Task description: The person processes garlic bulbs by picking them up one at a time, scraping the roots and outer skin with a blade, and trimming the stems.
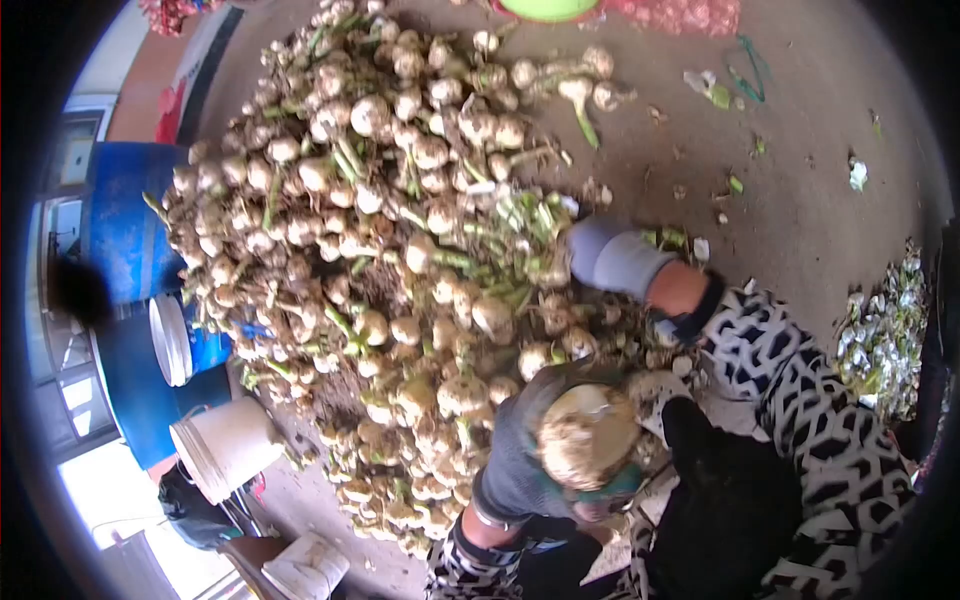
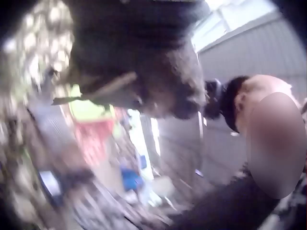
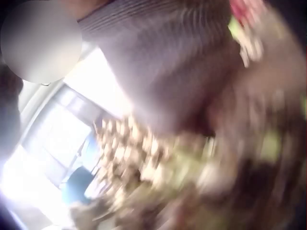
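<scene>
A large pale onion (image 1: 588, 437) with its flat, light face upward sits in my left hand (image 1: 525, 455), which wears a dark grey glove and grips it from the side. In the left wrist view this dark glove (image 2: 129, 43) is blurred. My right hand (image 1: 620, 257), in a light grey-purple glove, reaches over the edge of the onion heap (image 1: 400, 200) beside loose green stalks (image 1: 535, 220). Its fingertips are blurred, and I cannot tell whether they hold anything. The right wrist view shows mostly the ribbed glove (image 3: 163, 57) above the heap.
Blue barrels (image 1: 135, 220), a white bucket (image 1: 228, 448) and a smaller white container (image 1: 308, 567) stand left of the heap. A green basin (image 1: 550, 8) and red mesh bags (image 1: 690, 14) lie at the top. Peelings (image 1: 885, 340) are piled at the right.
</scene>
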{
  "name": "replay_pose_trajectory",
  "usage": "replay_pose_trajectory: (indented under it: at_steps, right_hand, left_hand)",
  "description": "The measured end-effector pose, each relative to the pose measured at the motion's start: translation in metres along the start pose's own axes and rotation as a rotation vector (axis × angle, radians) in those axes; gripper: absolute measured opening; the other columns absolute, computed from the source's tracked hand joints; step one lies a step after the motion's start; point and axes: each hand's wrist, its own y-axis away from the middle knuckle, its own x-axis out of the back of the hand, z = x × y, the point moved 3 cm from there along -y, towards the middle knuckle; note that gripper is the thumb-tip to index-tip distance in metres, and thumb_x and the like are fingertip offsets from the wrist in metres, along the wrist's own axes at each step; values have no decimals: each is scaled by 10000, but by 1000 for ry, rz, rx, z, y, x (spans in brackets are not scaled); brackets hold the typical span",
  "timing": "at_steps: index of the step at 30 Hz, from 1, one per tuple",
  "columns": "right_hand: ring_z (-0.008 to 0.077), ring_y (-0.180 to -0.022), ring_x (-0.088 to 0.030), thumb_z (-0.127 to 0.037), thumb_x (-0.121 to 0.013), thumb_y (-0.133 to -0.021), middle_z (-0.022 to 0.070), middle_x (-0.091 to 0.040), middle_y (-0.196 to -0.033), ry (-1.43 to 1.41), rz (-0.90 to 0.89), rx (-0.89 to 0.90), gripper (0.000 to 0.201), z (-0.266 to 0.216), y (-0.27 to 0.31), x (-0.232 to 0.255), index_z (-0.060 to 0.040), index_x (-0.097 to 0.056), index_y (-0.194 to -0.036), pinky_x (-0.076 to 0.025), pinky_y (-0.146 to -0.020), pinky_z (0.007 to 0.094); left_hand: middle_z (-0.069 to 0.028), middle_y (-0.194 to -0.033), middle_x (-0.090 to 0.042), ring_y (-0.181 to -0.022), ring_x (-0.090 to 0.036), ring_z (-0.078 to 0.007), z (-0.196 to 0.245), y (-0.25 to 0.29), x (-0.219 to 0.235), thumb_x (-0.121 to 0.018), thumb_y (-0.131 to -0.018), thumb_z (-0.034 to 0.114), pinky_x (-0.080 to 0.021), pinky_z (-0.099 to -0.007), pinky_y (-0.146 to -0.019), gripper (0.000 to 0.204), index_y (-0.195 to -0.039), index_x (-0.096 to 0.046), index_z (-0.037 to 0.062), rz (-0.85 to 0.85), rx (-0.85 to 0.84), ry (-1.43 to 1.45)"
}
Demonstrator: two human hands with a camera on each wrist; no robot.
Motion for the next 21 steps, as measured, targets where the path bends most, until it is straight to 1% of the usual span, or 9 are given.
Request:
replay_pose_trajectory:
  at_steps: [5,6,8,11,12,13,15,19,21]
  right_hand:
    - [133,-655,-635,-192,-632,-878,54,-682,-727,-1089,-98,97,216,-38,65,33,4,-665,-964,-500,-597,282]
    - [137,-684,-638,-194,-632,-886,57,-692,-764,-1123,-11,149,224,-41,69,26,2,-665,-988,-497,-628,292]
    - [163,-734,-648,-211,-645,-894,91,-705,-835,-1181,66,162,244,-42,73,25,-20,-661,-1044,-495,-711,323]
    - [150,-739,-644,-237,-647,-899,135,-703,-845,-979,-56,137,264,-56,86,55,-49,-660,-1083,-494,-717,317]
    - [199,-718,-666,-240,-646,-901,160,-689,-828,-939,400,594,242,-62,77,43,-57,-663,-1059,-507,-690,334]
    - [199,-718,-666,-240,-646,-901,160,-689,-828,-940,391,601,242,-61,81,37,-57,-663,-1059,-507,-690,334]
    - [262,-694,-679,-180,-638,-902,150,-682,-800,-809,270,491,155,-69,89,44,-60,-666,-995,-518,-640,353]
    - [289,-657,-673,-193,-625,-898,131,-669,-746,-713,493,480,115,-64,93,65,-96,-657,-948,-523,-591,369]
    - [322,-632,-654,-239,-630,-877,146,-666,-743,-482,246,445,171,-48,71,28,-108,-663,-983,-525,-580,395]
  left_hand:
    - [-125,-1279,-505,-1128,-549,-245,-40,3,37,-895,-603,364,-461,-378,-978,967,-1355,-381,41,307,566,275]
    - [-132,-1269,-511,-1144,-534,-251,-19,-21,37,-891,-623,312,-434,-398,-998,950,-1364,-366,32,296,165,-320]
    - [-145,-1258,-520,-1134,-539,-269,-19,-21,39,-858,-681,325,-418,-403,-1004,867,-1346,-397,15,293,260,-261]
    - [-147,-1224,-538,-1080,-571,-269,-16,-10,42,-824,-725,370,-451,-390,-974,794,-1318,-438,10,264,312,-286]
    - [-143,-1195,-553,-1047,-590,-257,-14,-8,41,-804,-749,391,-474,-379,-951,758,-1304,-457,8,208,341,-284]
    - [-143,-1195,-553,-1047,-590,-257,-13,-7,38,-804,-749,391,-474,-379,-951,758,-1304,-457,8,218,343,-284]
    - [-134,-1136,-582,-976,-619,-203,-19,-5,28,-780,-791,352,-507,-329,-896,646,-1258,-494,11,661,277,748]
    - [-77,-1010,-647,-901,-642,-160,-44,5,37,-718,-860,269,-530,-275,-807,427,-1157,-528,27,505,42,334]
    - [-83,-1051,-644,-958,-634,-189,-8,6,23,-801,-777,338,-501,-295,-859,529,-1148,-580,33,473,139,547]
